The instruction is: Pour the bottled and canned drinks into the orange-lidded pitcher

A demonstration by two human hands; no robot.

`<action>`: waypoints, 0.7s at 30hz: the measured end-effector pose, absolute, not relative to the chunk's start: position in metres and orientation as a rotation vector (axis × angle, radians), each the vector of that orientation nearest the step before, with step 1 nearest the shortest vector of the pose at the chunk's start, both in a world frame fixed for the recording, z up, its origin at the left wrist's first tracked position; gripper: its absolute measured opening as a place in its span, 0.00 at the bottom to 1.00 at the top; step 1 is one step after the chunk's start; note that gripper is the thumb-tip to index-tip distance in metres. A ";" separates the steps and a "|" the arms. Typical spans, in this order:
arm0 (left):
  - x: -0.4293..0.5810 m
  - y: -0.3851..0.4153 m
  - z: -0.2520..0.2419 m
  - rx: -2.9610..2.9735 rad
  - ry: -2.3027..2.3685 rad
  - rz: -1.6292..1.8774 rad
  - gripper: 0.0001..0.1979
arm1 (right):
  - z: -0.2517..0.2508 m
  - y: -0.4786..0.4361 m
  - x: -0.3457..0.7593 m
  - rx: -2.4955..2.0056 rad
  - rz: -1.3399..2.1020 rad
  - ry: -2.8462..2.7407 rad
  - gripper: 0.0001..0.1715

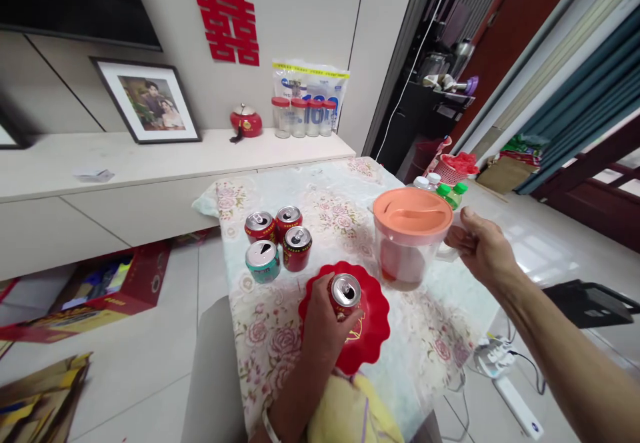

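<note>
My left hand (323, 320) is wrapped round an opened red drink can (346, 292), which stands over a red scalloped plate (371, 336). With my right hand (480, 243) I grip the handle of a clear plastic pitcher (400, 256) topped by an orange lid (413, 211). Some reddish-brown liquid shows low in the pitcher; whether its base touches the table is hard to tell. Left of the plate stand a green can (263, 261) and three red cans (297, 248), their tops facing up. A yellow cloth (345, 413) lies at the table's near edge.
A floral cloth covers the table (335, 210). Several capped bottles (453, 194) stand behind the pitcher. Against the wall, a white cabinet (210, 156) bears a framed photo (147, 100), a red pot (246, 122) and red-lidded jars (299, 120). An open carton (95, 290) sits on the floor.
</note>
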State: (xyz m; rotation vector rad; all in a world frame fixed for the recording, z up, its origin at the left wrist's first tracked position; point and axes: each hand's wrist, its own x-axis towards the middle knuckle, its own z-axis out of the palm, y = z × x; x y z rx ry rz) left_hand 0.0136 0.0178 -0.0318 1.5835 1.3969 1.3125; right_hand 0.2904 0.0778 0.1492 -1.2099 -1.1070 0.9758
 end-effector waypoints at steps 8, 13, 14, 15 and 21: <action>0.014 0.017 -0.032 1.543 1.427 1.311 0.36 | 0.085 0.104 0.278 -1.041 0.940 -0.896 0.19; 0.013 0.017 -0.030 1.548 1.429 1.322 0.34 | 0.059 0.111 0.278 -1.052 0.911 -0.860 0.15; 0.013 0.017 -0.030 1.544 1.432 1.318 0.35 | 0.055 0.111 0.279 -1.059 0.906 -0.862 0.15; 0.013 0.017 -0.031 1.537 1.436 1.311 0.35 | 0.051 0.112 0.279 -1.067 0.900 -0.868 0.15; 0.012 0.016 -0.029 1.463 1.427 1.230 0.37 | 0.045 0.108 0.285 -1.160 0.831 -0.963 0.18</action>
